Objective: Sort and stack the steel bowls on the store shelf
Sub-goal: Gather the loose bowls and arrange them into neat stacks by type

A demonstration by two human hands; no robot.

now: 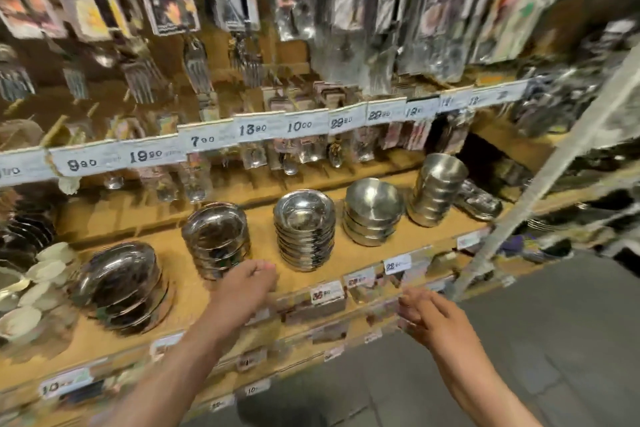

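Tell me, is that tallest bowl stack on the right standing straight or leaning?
Leaning. The tallest bowl stack tilts rightward toward its top, though the wide-angle lens may exaggerate it.

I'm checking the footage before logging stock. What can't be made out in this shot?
- Head view: bowl count in the leftmost stack, smeared by motion blur.
- Whether the left hand touches the second stack: blurred.
- Front price tags: too small.
- White items: cut by the left edge.

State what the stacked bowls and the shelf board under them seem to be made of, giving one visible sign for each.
Stacked bowls: apparently polished steel, since they are silvery with mirror-like reflections. Shelf board: probably wood or particleboard, given its matte, yellow-brown, grainy-looking surface; blur leaves this uncertain.
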